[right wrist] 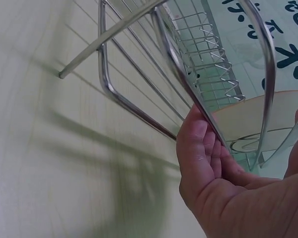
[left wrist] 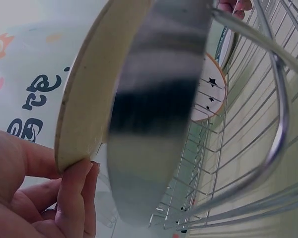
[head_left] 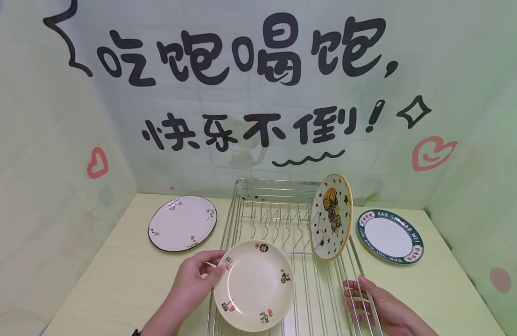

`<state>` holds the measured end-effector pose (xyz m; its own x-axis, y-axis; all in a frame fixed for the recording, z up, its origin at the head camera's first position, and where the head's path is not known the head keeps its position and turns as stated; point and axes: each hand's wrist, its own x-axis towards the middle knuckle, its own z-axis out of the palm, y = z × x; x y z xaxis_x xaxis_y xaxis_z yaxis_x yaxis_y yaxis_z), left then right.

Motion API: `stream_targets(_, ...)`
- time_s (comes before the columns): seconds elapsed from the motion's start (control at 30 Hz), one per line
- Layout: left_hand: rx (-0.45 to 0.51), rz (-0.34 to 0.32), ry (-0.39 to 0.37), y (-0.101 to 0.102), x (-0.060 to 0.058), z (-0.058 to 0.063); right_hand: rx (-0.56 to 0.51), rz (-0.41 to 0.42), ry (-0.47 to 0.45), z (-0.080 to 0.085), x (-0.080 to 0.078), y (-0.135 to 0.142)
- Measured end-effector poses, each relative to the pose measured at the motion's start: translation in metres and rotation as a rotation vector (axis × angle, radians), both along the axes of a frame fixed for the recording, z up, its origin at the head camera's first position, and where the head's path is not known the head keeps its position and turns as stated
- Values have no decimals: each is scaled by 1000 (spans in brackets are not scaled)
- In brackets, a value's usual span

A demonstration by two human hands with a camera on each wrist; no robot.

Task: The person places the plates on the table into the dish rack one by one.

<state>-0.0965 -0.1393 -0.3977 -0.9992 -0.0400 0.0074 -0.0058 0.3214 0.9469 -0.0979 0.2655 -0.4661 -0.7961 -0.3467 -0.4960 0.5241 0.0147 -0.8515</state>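
Note:
My left hand (head_left: 191,277) pinches the left rim of a cream plate (head_left: 254,287) with red and black marks, thumb on its face. The plate is tilted over the near part of a wire dish rack (head_left: 279,182). In the left wrist view, fingertips hold the plate's edge (left wrist: 84,99) close by the rack's broad metal band (left wrist: 149,119). My right hand (head_left: 382,303) grips the rack's right side, fingers passing between the wires; the right wrist view shows them curled at a side wire (right wrist: 186,82). A star-patterned plate (head_left: 330,217) with an orange rim stands upright in the rack's right end.
A white plate (head_left: 182,224) with small flower sprigs lies on the table left of the rack. On the right lies a white plate (head_left: 390,237) with a dark green lettered rim. A printed cloth backdrop (head_left: 262,102) hangs behind and around the table (head_left: 115,280).

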Motion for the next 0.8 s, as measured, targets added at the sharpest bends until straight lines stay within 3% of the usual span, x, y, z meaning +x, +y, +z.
stream_targets(0.37, 0, -6, -1, 7, 0, 2, 70, 16, 32, 14, -1, -1)
stream_targets(0.47, 10, -1, -10, 7, 0, 1, 109, -59, 60, 23, -1, 0)
stream_targets(0.57, 18, 6, -13, 7, 0, 1, 135, -200, 107, 34, -2, 6)
stream_targets(0.63, 14, 7, -13, 8, -1, 1, 90, -301, 138, 44, -1, 10)
stream_targets(0.7, 11, 6, -11, 8, 0, 1, -15, -346, 176, 56, 2, 12)
stream_targets(0.8, 13, 3, -11, 8, 0, 0, -167, -332, 213, 72, 9, 8)
